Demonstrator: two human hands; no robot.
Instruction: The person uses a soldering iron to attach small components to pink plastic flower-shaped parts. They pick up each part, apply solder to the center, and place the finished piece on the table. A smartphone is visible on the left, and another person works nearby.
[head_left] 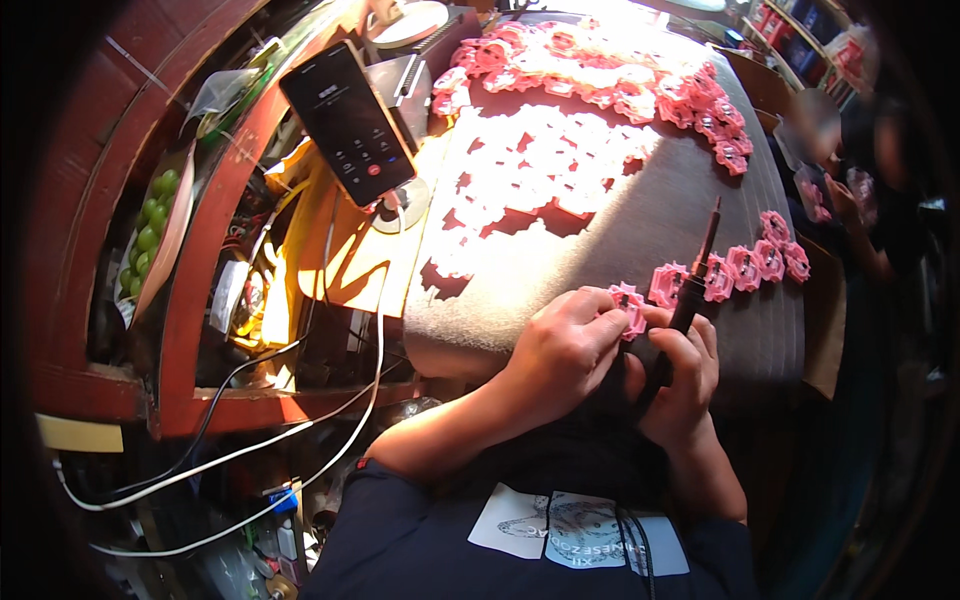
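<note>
Pink part (628, 305) sits at the worktop's (640, 215) near edge, pinched in the left hand (565, 350). Right hand (680, 375) is clamped on a dark soldering-iron-like tool (695, 285), tip pointing to 12 o'clock, just beside the part. Short row of pink parts (745, 268) lies at 2 o'clock; a big heap (600, 70) at 12 o'clock, probably still to be worked or already finished, cannot tell which. Judging by counts, work looks mid-batch. Phone (348, 122) on stand at 10 o'clock.
</note>
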